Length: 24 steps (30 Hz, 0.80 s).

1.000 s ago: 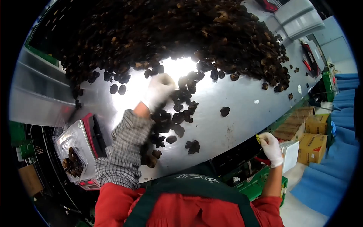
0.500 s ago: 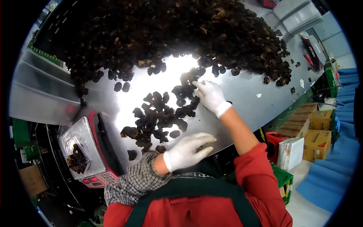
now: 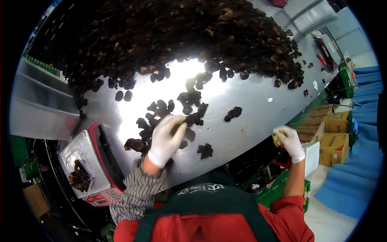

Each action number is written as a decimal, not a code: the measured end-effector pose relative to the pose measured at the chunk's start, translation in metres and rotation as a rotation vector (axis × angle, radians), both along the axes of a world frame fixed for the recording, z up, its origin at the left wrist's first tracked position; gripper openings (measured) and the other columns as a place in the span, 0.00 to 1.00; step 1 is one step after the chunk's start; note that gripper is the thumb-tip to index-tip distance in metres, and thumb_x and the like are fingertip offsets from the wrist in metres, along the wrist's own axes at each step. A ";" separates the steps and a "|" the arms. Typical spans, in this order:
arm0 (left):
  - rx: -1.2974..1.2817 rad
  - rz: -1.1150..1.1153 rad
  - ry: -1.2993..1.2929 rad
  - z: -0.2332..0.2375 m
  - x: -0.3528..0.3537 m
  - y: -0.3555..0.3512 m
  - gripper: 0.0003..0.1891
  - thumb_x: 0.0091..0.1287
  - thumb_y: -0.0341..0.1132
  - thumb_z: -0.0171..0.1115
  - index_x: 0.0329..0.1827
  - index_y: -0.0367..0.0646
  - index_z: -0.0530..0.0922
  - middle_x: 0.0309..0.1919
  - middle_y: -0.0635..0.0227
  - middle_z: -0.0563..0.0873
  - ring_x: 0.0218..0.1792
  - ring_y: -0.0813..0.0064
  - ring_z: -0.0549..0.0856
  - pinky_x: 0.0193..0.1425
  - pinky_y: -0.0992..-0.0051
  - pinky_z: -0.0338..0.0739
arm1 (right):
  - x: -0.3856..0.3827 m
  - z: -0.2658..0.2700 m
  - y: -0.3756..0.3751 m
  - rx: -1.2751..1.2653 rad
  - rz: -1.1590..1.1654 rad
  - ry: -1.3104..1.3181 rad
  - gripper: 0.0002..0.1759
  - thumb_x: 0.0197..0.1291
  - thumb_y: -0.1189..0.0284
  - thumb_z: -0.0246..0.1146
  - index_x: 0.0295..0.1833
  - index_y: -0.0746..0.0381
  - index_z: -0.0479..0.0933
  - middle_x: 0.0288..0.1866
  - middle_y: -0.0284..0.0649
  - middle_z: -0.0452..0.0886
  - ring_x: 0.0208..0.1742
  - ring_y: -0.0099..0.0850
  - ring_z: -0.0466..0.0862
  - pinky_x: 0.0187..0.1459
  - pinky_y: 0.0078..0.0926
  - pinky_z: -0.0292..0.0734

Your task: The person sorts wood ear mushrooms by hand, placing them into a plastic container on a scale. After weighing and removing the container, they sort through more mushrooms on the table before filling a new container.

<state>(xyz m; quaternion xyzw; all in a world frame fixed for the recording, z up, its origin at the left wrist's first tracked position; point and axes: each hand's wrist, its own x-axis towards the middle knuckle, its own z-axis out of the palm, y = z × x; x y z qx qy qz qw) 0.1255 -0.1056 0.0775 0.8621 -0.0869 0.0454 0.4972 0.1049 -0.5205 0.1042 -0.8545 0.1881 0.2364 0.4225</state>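
My left hand (image 3: 166,139), in a white glove, is over a loose group of dark, lobed wood ear mushrooms (image 3: 161,108) on the metal table (image 3: 252,101). Its fingers and thumb curl around a dark piece, mostly hidden by the glove. My right hand (image 3: 289,142), also gloved, is past the table's right front edge with its fingers closed; what they hold, if anything, I cannot make out. Two small mushroom clumps lie apart from the group, one clump (image 3: 233,113) at mid-table and another clump (image 3: 205,151) closer to me.
A large heap of mushrooms (image 3: 181,36) covers the table's far side. At left, a red scale (image 3: 96,161) bears a clear tray with mushrooms. Below my right hand is a green crate (image 3: 276,188); cardboard boxes (image 3: 334,147) stand on the floor at right.
My left hand has moved forward and left onto the mushroom group, its fingers curling in. My right hand has swung right, off the table. Two clumps now lie separately to the group's right.
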 end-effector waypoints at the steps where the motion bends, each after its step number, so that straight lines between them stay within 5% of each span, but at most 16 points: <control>1: 0.063 -0.030 -0.134 -0.009 0.023 -0.013 0.09 0.62 0.27 0.62 0.44 0.37 0.81 0.41 0.58 0.85 0.42 0.60 0.85 0.48 0.68 0.79 | -0.028 -0.017 -0.038 -0.359 0.174 -0.041 0.14 0.58 0.71 0.66 0.47 0.66 0.79 0.37 0.42 0.82 0.41 0.35 0.82 0.46 0.31 0.77; 2: 0.125 -0.061 -0.268 -0.023 0.047 -0.025 0.08 0.62 0.28 0.62 0.43 0.38 0.80 0.41 0.58 0.84 0.42 0.59 0.84 0.48 0.65 0.79 | -0.053 -0.035 -0.064 -0.719 0.347 -0.078 0.19 0.55 0.70 0.68 0.51 0.67 0.78 0.42 0.48 0.83 0.47 0.44 0.83 0.51 0.36 0.78; 4: 0.327 -0.097 -0.351 -0.051 0.094 -0.044 0.09 0.62 0.29 0.59 0.44 0.40 0.80 0.40 0.58 0.85 0.42 0.58 0.84 0.49 0.62 0.78 | -0.076 -0.018 -0.052 -0.958 0.205 -0.018 0.28 0.49 0.69 0.70 0.57 0.65 0.76 0.58 0.55 0.76 0.57 0.52 0.77 0.57 0.43 0.74; 5: 0.547 -0.139 -0.226 -0.052 0.115 -0.054 0.09 0.62 0.30 0.58 0.44 0.40 0.81 0.40 0.58 0.85 0.43 0.58 0.83 0.51 0.63 0.78 | -0.087 -0.025 -0.063 -0.788 0.179 -0.180 0.29 0.50 0.71 0.70 0.60 0.63 0.74 0.65 0.54 0.70 0.60 0.49 0.76 0.57 0.38 0.75; 8: 0.941 -0.193 -0.082 -0.066 0.152 -0.067 0.10 0.61 0.31 0.56 0.42 0.40 0.83 0.42 0.57 0.85 0.47 0.59 0.82 0.54 0.63 0.77 | -0.104 -0.030 -0.060 -0.596 0.086 -0.408 0.13 0.55 0.78 0.63 0.48 0.65 0.76 0.45 0.51 0.78 0.45 0.49 0.79 0.47 0.36 0.76; 10: 0.820 -0.172 -0.082 -0.063 0.154 -0.064 0.09 0.63 0.30 0.56 0.40 0.41 0.83 0.43 0.59 0.85 0.48 0.59 0.82 0.54 0.64 0.77 | -0.110 -0.038 -0.054 -0.585 0.066 -0.472 0.07 0.56 0.81 0.58 0.41 0.66 0.76 0.40 0.50 0.78 0.41 0.48 0.80 0.44 0.35 0.76; 13: 0.267 -0.096 -0.252 -0.046 0.125 -0.072 0.07 0.63 0.28 0.58 0.41 0.41 0.83 0.39 0.60 0.85 0.41 0.60 0.83 0.50 0.65 0.78 | -0.103 -0.035 -0.041 -0.454 0.051 -0.620 0.08 0.56 0.84 0.58 0.42 0.65 0.76 0.40 0.49 0.79 0.41 0.47 0.81 0.45 0.33 0.76; 15: -0.112 -0.234 0.213 -0.014 0.067 -0.107 0.09 0.62 0.31 0.62 0.45 0.41 0.81 0.34 0.62 0.82 0.37 0.64 0.82 0.44 0.67 0.79 | -0.080 -0.025 -0.031 -0.398 0.040 -0.666 0.08 0.57 0.84 0.58 0.43 0.66 0.77 0.39 0.48 0.80 0.42 0.45 0.81 0.45 0.32 0.76; 16: -0.088 -0.462 -0.090 -0.033 0.038 -0.126 0.12 0.61 0.27 0.63 0.47 0.40 0.79 0.36 0.62 0.85 0.39 0.67 0.85 0.42 0.72 0.82 | -0.066 -0.029 -0.026 -0.333 0.011 -0.688 0.09 0.57 0.83 0.59 0.43 0.66 0.77 0.40 0.48 0.80 0.42 0.45 0.81 0.45 0.32 0.76; 17: -0.160 -0.620 -0.104 -0.025 0.011 -0.146 0.16 0.61 0.32 0.65 0.51 0.39 0.77 0.38 0.59 0.85 0.42 0.60 0.85 0.45 0.68 0.82 | -0.048 -0.028 -0.014 -0.295 0.058 -0.685 0.10 0.56 0.83 0.59 0.44 0.65 0.77 0.41 0.48 0.80 0.43 0.46 0.81 0.46 0.32 0.76; 18: 0.040 -0.787 -0.016 -0.003 -0.012 -0.161 0.24 0.63 0.40 0.65 0.59 0.39 0.74 0.48 0.52 0.82 0.47 0.53 0.83 0.51 0.65 0.80 | -0.029 -0.027 0.002 -0.251 0.113 -0.685 0.11 0.56 0.82 0.59 0.45 0.65 0.78 0.42 0.48 0.80 0.44 0.46 0.81 0.46 0.33 0.77; 22: -0.064 -0.763 0.029 0.001 -0.065 -0.136 0.32 0.65 0.48 0.63 0.68 0.38 0.67 0.60 0.46 0.74 0.53 0.49 0.80 0.55 0.64 0.78 | 0.025 -0.048 0.081 -0.345 0.491 -0.693 0.26 0.51 0.81 0.60 0.60 0.61 0.74 0.59 0.52 0.73 0.55 0.52 0.76 0.54 0.39 0.75; 24: -0.048 -0.638 -0.022 -0.001 -0.066 -0.092 0.27 0.64 0.44 0.64 0.62 0.36 0.72 0.56 0.51 0.77 0.54 0.53 0.80 0.57 0.64 0.76 | 0.044 -0.076 0.108 -0.513 0.559 -0.753 0.28 0.49 0.82 0.59 0.60 0.60 0.74 0.59 0.52 0.73 0.54 0.51 0.77 0.54 0.40 0.75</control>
